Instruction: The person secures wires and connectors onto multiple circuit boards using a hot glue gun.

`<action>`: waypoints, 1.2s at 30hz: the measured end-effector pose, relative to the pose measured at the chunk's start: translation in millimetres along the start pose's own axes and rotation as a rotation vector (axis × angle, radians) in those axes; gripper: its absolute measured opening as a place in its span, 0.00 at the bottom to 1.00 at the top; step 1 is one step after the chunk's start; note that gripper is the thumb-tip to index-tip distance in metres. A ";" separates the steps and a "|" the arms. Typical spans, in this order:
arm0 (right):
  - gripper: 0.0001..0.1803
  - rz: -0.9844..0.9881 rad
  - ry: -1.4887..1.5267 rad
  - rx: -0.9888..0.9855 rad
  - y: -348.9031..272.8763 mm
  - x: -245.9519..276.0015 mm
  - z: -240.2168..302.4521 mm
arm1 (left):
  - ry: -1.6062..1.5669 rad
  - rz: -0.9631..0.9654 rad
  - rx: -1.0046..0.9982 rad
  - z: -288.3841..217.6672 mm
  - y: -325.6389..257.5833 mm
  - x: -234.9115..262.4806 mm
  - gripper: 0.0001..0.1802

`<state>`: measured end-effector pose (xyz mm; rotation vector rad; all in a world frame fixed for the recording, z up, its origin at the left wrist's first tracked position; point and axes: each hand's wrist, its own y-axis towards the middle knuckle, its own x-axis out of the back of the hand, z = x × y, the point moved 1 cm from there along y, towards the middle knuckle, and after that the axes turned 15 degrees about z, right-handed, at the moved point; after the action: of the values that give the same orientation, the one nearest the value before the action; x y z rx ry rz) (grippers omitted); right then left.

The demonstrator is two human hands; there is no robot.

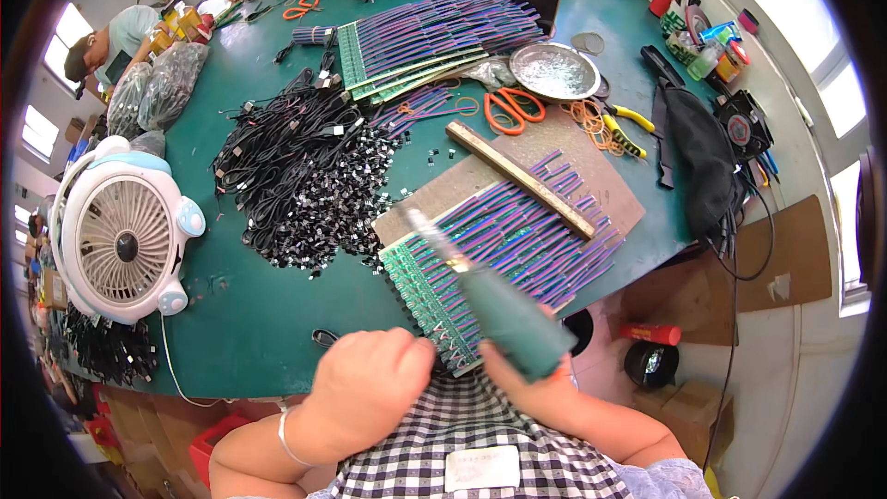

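My right hand (pixel 539 386) grips a soldering iron with a green handle (pixel 513 314); its metal tip points up-left over a green strip of small circuit boards (pixel 420 291). Purple ribbon wires (pixel 527 236) fan out from that strip across a brown board (pixel 610 180). A wooden bar (pixel 520 177) lies across the wires. My left hand (pixel 370 388) is closed in a fist at the near edge of the strip, by the table edge; whether it pinches anything is hidden.
A white desk fan (pixel 120 236) stands at left on the green table (pixel 231 314). A heap of black cables (pixel 300 171), more wired strips (pixel 434 42), orange scissors (pixel 513 106), a metal dish (pixel 554 71) and a black bag (pixel 702 157) lie about. Another person (pixel 106 42) sits far left.
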<state>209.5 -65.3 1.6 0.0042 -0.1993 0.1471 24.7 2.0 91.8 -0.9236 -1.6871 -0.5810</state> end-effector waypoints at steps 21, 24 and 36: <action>0.22 0.155 0.285 -0.249 -88.8 61.4 -20.8 | -0.237 -0.287 0.330 30.9 17.3 -62.4 0.08; 0.21 0.195 0.254 -0.246 -88.6 59.4 -21.5 | -0.208 -0.284 0.341 29.5 19.4 -61.6 0.08; 0.16 0.180 -0.071 -0.176 -85.6 61.5 -23.8 | -0.247 -0.195 0.348 35.7 20.9 -56.7 0.07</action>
<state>286.4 -140.5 -8.7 -0.1839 -0.2832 0.3089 28.3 25.0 25.6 -0.6008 -2.0369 -0.2918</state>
